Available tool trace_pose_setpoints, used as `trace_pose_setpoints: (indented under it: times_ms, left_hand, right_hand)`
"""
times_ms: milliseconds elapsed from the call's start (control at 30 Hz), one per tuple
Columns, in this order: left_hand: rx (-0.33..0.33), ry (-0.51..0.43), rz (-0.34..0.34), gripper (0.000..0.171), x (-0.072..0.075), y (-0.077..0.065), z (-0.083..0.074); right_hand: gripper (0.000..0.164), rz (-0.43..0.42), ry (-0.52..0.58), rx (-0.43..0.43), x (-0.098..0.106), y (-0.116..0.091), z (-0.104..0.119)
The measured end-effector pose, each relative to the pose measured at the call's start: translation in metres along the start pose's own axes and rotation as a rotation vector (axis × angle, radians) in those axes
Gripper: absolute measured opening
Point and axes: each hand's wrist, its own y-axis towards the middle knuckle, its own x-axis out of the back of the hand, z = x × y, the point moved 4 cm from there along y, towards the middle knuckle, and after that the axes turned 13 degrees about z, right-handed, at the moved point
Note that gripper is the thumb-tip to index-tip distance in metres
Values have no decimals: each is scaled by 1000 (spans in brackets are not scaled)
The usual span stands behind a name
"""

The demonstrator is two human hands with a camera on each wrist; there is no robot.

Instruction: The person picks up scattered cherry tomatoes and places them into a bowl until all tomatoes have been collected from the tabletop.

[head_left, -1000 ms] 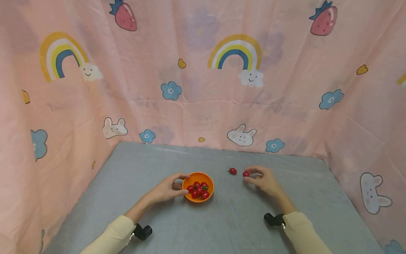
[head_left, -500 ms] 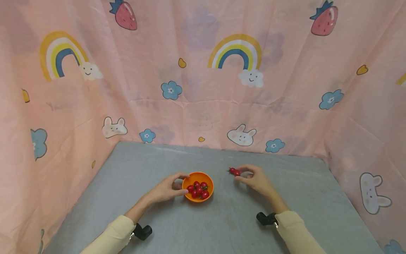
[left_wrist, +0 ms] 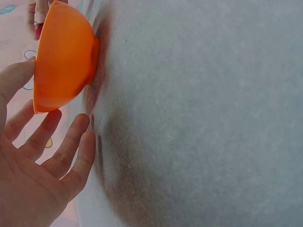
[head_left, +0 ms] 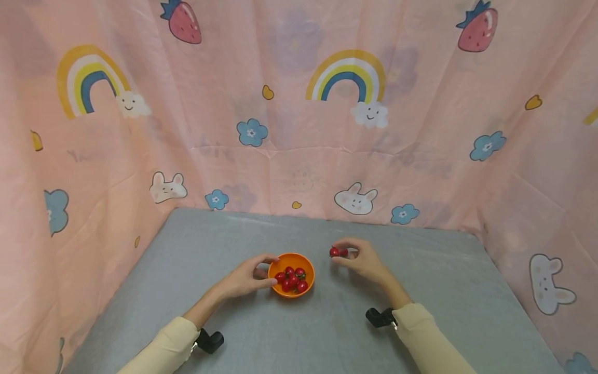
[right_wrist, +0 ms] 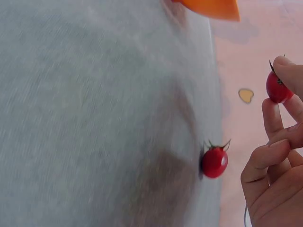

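An orange bowl point(head_left: 294, 258) stands on the grey table with several red cherry tomatoes point(head_left: 293, 281) in it. My left hand point(head_left: 244, 277) holds its left side, thumb and index finger at the rim; in the left wrist view the other fingers stay loosely spread below the bowl point(left_wrist: 66, 56). To the right of the bowl, my right hand point(head_left: 366, 258) pinches a cherry tomato point(right_wrist: 277, 87) between thumb and fingertips, off the table. Another cherry tomato point(right_wrist: 214, 162) with a green stem lies on the table under that hand, partly hidden in the head view.
The grey table point(head_left: 224, 234) reaches back to a pink curtain point(head_left: 280, 171) printed with rainbows, rabbits and flowers, which also hangs at both sides. A black device point(head_left: 210, 341) is strapped at the left wrist and another black device point(head_left: 379, 317) at the right.
My right hand has moved left with the pinched cherry tomato, passing over the one on the table towards the bowl. My left hand and the bowl have stayed put.
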Motion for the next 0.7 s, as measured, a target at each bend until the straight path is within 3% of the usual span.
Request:
trace_pose_setpoints:
  times_ms: [233,700]
  left_hand:
    - [-6,-5,-1,52,1,1,0]
    - [-2,0,-4,52,1,0,-2]
  right_hand:
    - [28,26,-42,16,-10,11,12]
    - [30,120,27,54,-30,23,35]
